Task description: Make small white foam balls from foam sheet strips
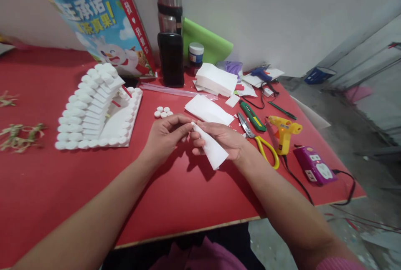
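Between my hands is a piece of white paper (pixel 214 149), slanting down to the right over the table's front part. My left hand (pixel 167 134) pinches its upper left end with thumb and fingertips. Around the paper's upper part curl the fingers of my right hand (pixel 222 136). Just behind my left hand lie several small white round pieces (pixel 163 112) in a cluster. A stack of white paper (pixel 208 109) lies right behind my right hand. To the left stands a white stepped model (pixel 97 111), edged with rounded white pieces and bearing small red bits.
On the right lie scissors (pixel 263 142) with yellow handles, a green cutter (pixel 253 116), a yellow glue gun (pixel 284 132) and a purple power strip (pixel 315 165) with trailing cords. A black phone (pixel 171 59), thermos (pixel 169 1) and printed box (pixel 106 19) stand behind. Dried-grass figures (pixel 23 136) lie far left.
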